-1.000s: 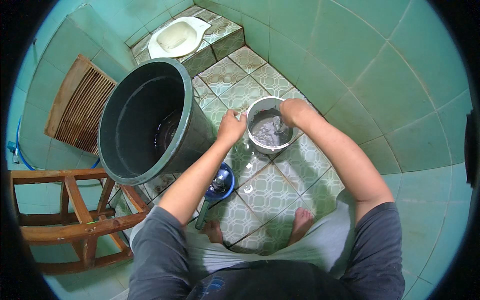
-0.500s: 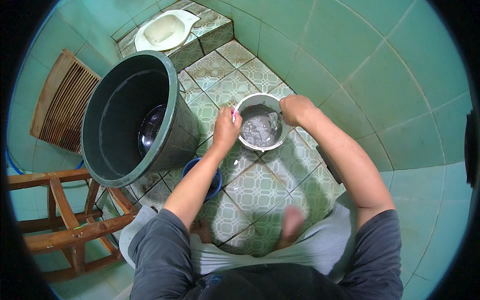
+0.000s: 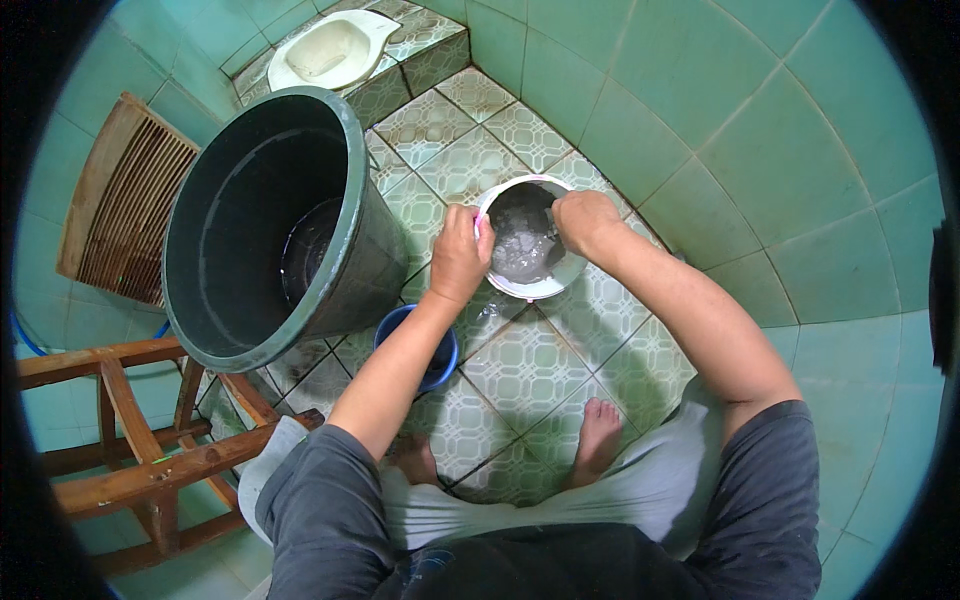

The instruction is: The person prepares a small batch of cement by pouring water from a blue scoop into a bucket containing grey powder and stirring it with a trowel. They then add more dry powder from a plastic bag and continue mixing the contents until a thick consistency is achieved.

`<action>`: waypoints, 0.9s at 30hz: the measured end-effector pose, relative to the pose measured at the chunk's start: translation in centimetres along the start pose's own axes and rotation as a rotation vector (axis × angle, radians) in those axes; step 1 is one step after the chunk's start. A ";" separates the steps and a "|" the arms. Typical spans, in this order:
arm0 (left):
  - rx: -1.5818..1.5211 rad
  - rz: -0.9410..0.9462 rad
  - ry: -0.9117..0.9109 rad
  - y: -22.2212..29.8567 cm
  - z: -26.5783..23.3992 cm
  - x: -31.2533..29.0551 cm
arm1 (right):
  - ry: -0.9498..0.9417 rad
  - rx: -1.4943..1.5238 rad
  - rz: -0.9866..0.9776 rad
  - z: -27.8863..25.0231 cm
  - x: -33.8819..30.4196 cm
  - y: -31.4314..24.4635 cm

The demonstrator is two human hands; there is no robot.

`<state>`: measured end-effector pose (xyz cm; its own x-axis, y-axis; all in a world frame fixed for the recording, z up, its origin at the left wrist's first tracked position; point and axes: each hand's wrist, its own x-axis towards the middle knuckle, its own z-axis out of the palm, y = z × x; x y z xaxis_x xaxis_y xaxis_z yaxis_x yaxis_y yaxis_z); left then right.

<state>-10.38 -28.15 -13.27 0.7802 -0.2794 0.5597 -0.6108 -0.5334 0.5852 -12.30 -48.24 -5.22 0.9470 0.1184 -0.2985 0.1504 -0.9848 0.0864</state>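
A white bucket (image 3: 566,281) stands in front of me on the tiled floor, with wet grey paste (image 3: 522,248) inside that looks like cement mix. My left hand (image 3: 462,256) is closed on the left side of its rim, where a bit of pink shows by the thumb. Over the right part of the bucket, my right hand (image 3: 588,222) is closed in a fist, its fingers just inside the rim. Whatever it grips is hidden by the hand and the grey paste.
A big dark green tub (image 3: 357,150) stands at left, with a little dark liquid at its bottom. Beside my left forearm is a small blue pail (image 3: 452,372). A wooden rack (image 3: 150,480), a slatted wooden piece (image 3: 125,200) and a squat toilet (image 3: 330,50) lie farther out. Tiled wall (image 3: 800,180) bounds the right.
My right fist has moved from the bucket's right rim inward over the paste. The paste's surface has shifted. My left hand keeps its hold on the rim, and the view has moved slightly.
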 end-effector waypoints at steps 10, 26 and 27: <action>0.007 0.019 0.020 0.1 -0.2 -0.7 | -0.378 0.432 0.241 1.0 0.1 -3.6; 0.010 0.024 0.035 -0.4 -0.2 -0.5 | 0.073 0.193 0.126 -1.0 -0.2 -3.3; -0.003 0.006 0.035 -0.4 -0.3 -0.5 | 0.119 0.144 0.022 -0.5 -0.5 -3.4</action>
<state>-10.56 -27.61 -13.61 0.7716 -0.2541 0.5831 -0.6155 -0.5295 0.5837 -13.15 -44.94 -4.84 0.9778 0.1020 -0.1829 0.0948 -0.9944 -0.0478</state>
